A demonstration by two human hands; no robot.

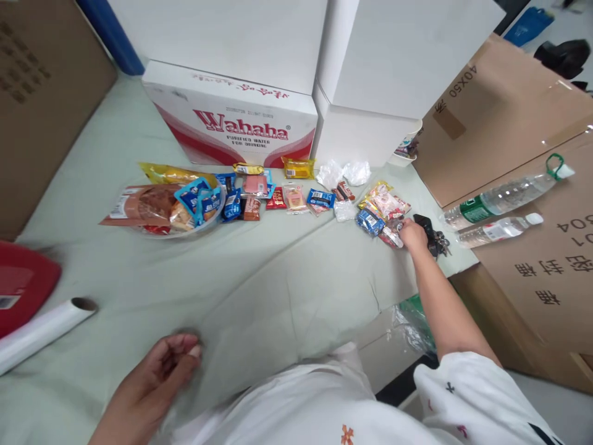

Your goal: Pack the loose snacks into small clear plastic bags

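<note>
Apparently, the right hand (414, 235) is reaching into the far-right pile of wrapped snacks (382, 207) on the table (287, 278).
Whether it is gripping anything, I cannot tell; the left hand (155, 377) is hanging well apart, loosely curled, its closure unclear. Slick wrapping is overlapping, so a pull could be scattering neighbours, and a careless wrist could be knocking the nearby keys (443, 243) off the edge.
</note>
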